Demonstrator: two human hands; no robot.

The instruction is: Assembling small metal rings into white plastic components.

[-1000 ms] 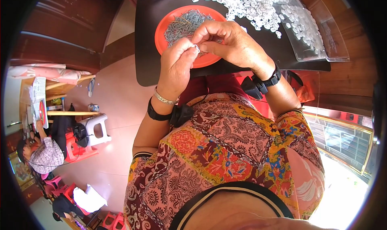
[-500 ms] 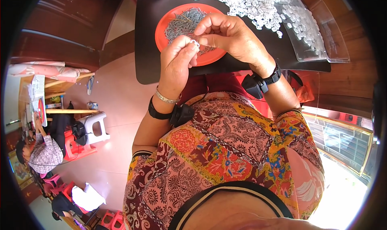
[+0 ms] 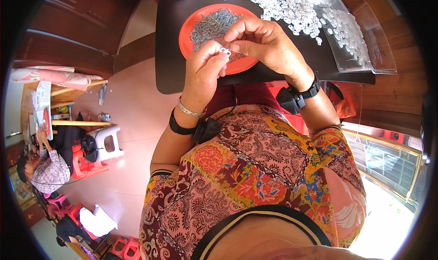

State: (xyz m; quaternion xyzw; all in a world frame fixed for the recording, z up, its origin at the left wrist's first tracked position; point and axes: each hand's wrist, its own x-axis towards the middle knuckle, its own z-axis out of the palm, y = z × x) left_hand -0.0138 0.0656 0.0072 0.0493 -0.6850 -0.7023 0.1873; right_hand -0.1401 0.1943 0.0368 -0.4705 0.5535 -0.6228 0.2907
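Between the thumb and forefinger of my left hand is a small white plastic piece with two round holes. My right hand is closed in a pinch just to the right of it, thumb against forefinger. Whatever sits in that pinch is too small to make out. Both hands hover over the near part of a red round plate. Heaped on the plate are many thin grey screw-like pieces, with a few yellowish ones among them.
A big pile of white plastic pieces covers the far right of the black table. More lie in a clear plastic tray at the right edge. Far left, another person sits near a red stool and a grey stool.
The white piece in my left fingers has turned, so its holes now face up more plainly. Both hands and the table appear slightly further right in the picture.
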